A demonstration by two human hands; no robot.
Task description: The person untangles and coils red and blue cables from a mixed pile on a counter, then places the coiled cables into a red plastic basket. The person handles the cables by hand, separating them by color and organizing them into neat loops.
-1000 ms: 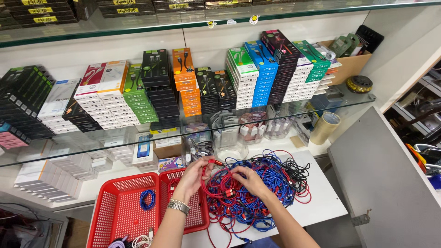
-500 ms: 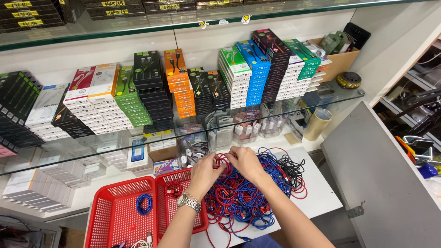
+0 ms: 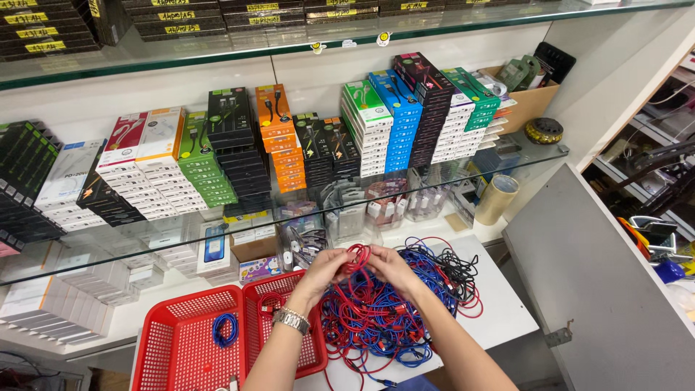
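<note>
Raised since a moment ago: left hand (image 3: 326, 266) and right hand (image 3: 387, 266) pinching coiled red cable (image 3: 357, 258) above tangled red-and-blue cable heap (image 3: 376, 318), lower centre.

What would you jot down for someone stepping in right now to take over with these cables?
Left hand: grip shut on a red cable, wound into a small loop above the pile.
Right hand: also pinching that same red cable loop.
Cable pile: tangled red, blue and black cables on the white counter, under both hands.
Red baskets: left basket holds one coiled blue cable; right basket holds a red coil.
Done: only a couple of cables coiled and in the baskets.
Left: the loop in hand is unfinished; most of the pile remains tangled.
</note>
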